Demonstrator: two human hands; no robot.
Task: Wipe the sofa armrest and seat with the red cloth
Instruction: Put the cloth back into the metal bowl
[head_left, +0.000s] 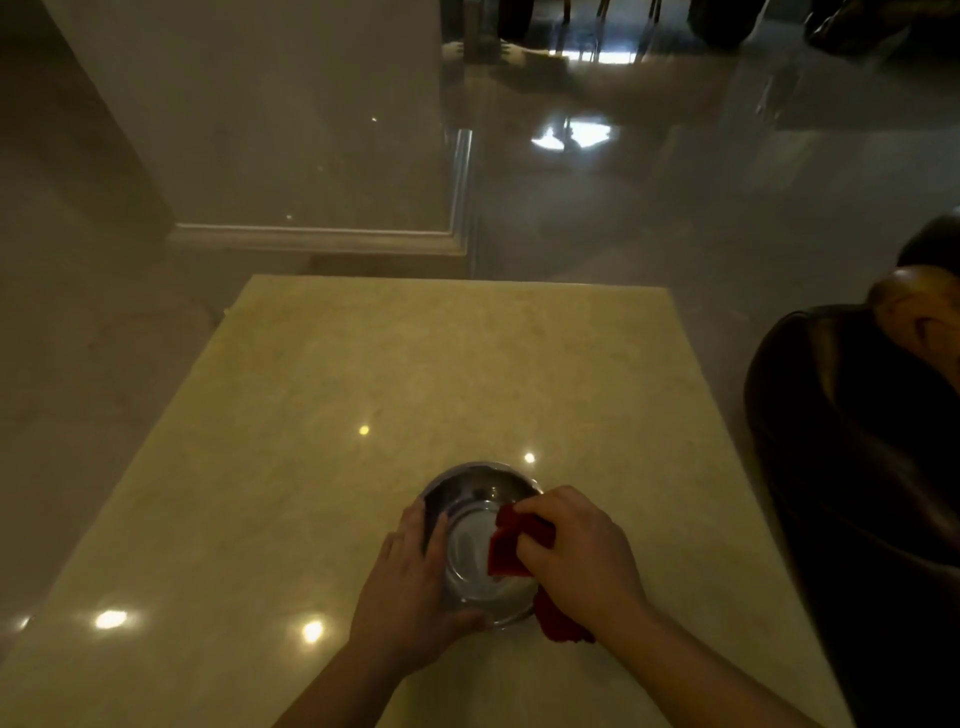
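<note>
A red cloth (511, 545) is bunched in my right hand (576, 551), which holds it over the right side of a shiny steel bowl (470, 540). Part of the cloth hangs outside the bowl's near right rim. My left hand (410, 587) grips the bowl's left rim, thumb along the near edge. The bowl stands on a cream marble table (363, 389). The dark leather sofa (852, 467) with a wooden armrest knob (919, 312) sits at the right edge of the view, apart from both hands.
The table fills the lower middle; its right edge runs close to the sofa. Glossy floor tiles (675, 182) stretch beyond. A wall column with a baseboard (317, 236) stands behind the table's far left. Dark furniture legs show at the top.
</note>
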